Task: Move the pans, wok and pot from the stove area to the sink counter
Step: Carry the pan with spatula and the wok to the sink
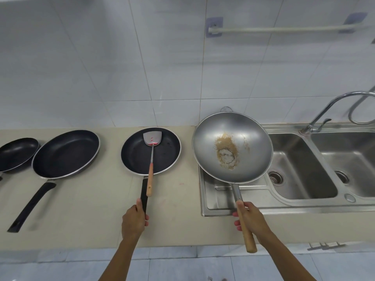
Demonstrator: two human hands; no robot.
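Observation:
My right hand (250,218) grips the wooden handle of a steel wok (249,138), which has brown residue in its bowl and sits over the sink's drainboard (215,197). My left hand (133,221) is closed around the black handle of a dark frying pan (134,157) on the beige counter (81,209). A metal spatula (152,140) with a wooden handle lies inside that pan. To the left rest a larger black frying pan (65,154) and a small black pan (16,153) at the frame edge.
A double steel sink (300,165) with a curved faucet (324,110) fills the right side. A white tiled wall with a towel rail (280,29) stands behind. The counter's front edge runs just below my hands, with a tiled floor beneath.

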